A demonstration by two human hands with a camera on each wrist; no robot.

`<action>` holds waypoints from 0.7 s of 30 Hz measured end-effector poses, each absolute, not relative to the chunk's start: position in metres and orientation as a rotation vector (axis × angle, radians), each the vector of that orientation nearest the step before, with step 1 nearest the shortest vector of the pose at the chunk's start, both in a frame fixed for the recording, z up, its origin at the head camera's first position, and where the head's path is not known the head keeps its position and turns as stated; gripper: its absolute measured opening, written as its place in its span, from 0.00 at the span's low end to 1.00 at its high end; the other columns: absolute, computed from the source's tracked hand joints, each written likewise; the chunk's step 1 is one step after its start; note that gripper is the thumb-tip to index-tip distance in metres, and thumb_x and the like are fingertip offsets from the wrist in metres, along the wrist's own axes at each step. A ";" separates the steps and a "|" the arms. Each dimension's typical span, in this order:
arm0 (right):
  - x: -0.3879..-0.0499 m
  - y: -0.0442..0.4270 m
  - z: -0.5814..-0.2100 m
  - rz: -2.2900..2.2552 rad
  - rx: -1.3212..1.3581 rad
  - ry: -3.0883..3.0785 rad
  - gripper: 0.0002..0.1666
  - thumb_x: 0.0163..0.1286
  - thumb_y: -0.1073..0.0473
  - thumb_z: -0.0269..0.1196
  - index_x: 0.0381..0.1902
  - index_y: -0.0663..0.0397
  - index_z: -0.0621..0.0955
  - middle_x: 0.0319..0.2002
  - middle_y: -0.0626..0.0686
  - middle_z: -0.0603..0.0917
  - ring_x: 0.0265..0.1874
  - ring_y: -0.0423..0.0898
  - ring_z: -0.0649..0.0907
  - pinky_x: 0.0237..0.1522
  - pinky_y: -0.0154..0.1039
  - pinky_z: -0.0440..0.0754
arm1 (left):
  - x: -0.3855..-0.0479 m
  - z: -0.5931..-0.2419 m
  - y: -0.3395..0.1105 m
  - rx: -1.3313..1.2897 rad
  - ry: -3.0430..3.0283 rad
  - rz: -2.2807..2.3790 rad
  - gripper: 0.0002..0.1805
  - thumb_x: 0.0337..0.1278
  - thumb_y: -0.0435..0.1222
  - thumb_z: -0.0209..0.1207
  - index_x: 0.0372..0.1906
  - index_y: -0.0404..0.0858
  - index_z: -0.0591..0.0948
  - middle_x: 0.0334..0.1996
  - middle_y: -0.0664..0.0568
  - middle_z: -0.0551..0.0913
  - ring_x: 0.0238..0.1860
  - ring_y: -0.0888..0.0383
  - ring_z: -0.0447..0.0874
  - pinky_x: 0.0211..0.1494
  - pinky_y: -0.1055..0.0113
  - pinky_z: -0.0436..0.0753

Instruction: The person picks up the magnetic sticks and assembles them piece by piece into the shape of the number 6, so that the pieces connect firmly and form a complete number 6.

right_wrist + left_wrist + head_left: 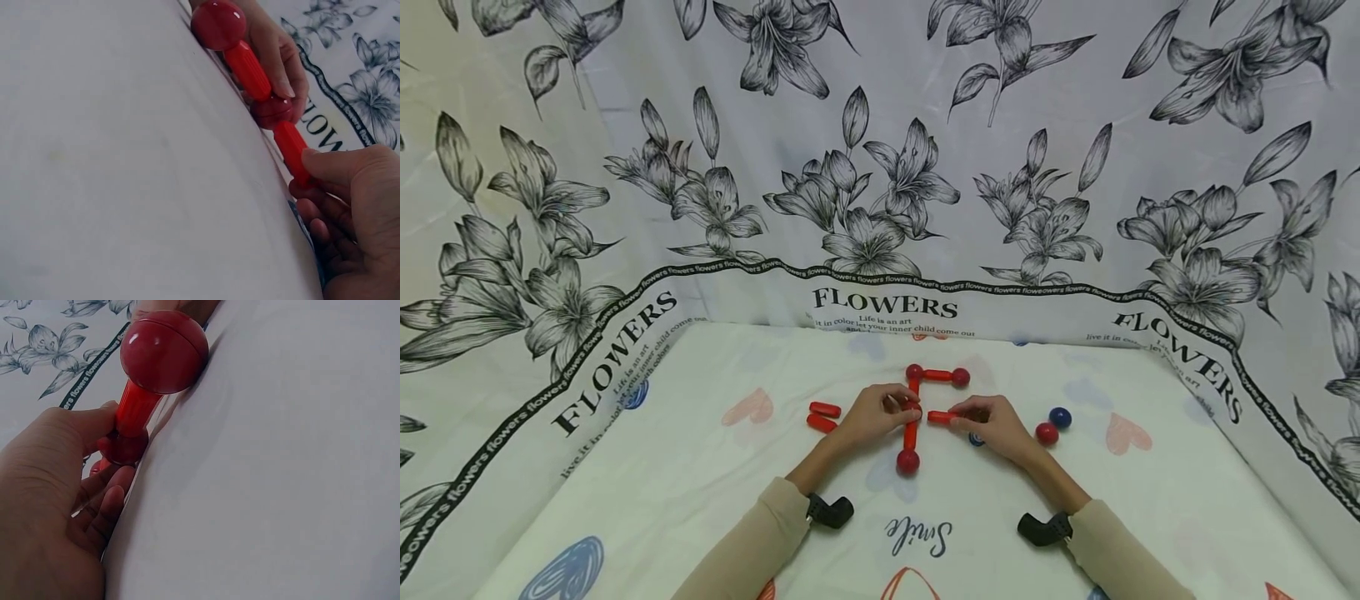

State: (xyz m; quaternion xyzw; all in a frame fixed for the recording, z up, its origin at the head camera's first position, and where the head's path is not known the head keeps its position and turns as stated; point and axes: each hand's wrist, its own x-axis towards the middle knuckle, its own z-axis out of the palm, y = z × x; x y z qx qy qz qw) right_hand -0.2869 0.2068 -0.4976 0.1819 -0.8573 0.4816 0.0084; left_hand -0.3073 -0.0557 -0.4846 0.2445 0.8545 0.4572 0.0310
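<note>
Pinching a red rod (pixel 940 417) between thumb and fingers, the right hand (pixel 992 425) holds its end just beside the middle ball (pixel 272 114). The left hand (pixel 874 414) pinches that ball, set in a line between the near ball (pixel 907 462) and the far ball (pixel 914 372); from there a rod (pixel 937 376) leads right to an end ball (pixel 960 377). Left lie two loose rods (pixel 822 423); right, a red ball (pixel 1047 432) and a blue ball (pixel 1060 417).

The left hand's grip (pixel 47 487) holds a half-hidden dark-red ball (pixel 125 450) between thumb and fingers, a red rod (pixel 139 407) joining it to a nearer ball (pixel 164 352). White cloth (pixel 262 462) fills the right side; flower-printed fabric (pixel 44 344) shows at upper left.
</note>
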 end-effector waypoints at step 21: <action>-0.285 0.202 -0.497 1.517 0.542 -2.669 0.14 0.58 0.46 0.68 0.41 0.39 0.85 0.29 0.46 0.83 0.28 0.42 0.77 0.30 0.31 0.74 | -0.310 -0.487 -0.056 0.812 2.598 1.472 0.15 0.52 0.49 0.65 0.45 0.49 0.84 0.33 0.61 0.83 0.33 0.61 0.79 0.38 0.69 0.77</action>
